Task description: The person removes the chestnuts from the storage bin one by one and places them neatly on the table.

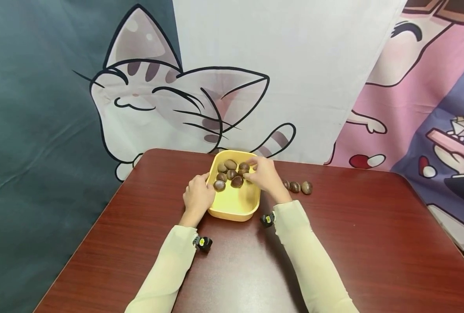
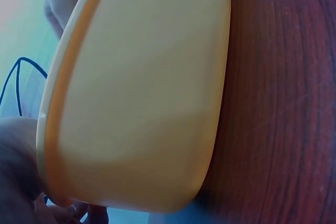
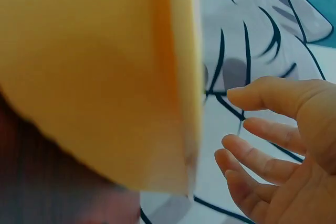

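Observation:
A yellow plastic box stands on the table with several glossy brown rounded pieces in it that look like chestnuts. My left hand grips the box's left rim; in the left wrist view the box's outer wall hides part of that hand. Over the right rim reaches my right hand, its fingers above the pieces. The right wrist view shows the same right hand with loosely bent, spread fingers and nothing between them. To the right of the box, more brown pieces lie in a short row, partly behind my right wrist.
The reddish-brown wooden table stretches out on both sides of the box. Behind its far edge hangs a cloth printed with a cartoon cat. A small black camera is strapped at each wrist.

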Demonstrator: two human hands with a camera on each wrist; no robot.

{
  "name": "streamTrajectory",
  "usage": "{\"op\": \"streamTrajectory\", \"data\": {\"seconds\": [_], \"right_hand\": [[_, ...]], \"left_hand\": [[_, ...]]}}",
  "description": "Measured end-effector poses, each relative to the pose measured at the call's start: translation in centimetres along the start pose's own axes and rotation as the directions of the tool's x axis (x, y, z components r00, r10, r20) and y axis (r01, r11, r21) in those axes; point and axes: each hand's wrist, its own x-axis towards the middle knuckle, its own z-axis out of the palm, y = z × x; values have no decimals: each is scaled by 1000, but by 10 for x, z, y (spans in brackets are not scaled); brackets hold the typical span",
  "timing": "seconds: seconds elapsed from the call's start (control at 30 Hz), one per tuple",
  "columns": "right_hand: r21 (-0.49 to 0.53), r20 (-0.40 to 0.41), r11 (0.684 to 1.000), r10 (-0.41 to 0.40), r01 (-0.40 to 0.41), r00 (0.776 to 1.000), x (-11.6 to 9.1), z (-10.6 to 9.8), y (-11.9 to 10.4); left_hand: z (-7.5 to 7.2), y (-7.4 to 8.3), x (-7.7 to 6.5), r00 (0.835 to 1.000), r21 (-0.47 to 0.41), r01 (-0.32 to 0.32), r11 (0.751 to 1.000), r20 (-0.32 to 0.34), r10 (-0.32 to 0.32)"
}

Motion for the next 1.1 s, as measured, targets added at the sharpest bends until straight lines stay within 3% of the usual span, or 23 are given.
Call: {"op": "streamTrajectory", "data": {"seconds": [0.5,0.73,1.1], "right_hand": [[-111,103,993,-23,35,994,13,47,5],[-200,119,979,-23,46,993,16,51,3],[-239,133,971,14,18,991,18,56,3]], "left_hand": [[1,0,-2,1000,6,2,1000,0,-2],[1,1,1,1000,6,1,1000,0,-1],[-1,2,0,1000,-3,-7,1000,-4,7]]}}
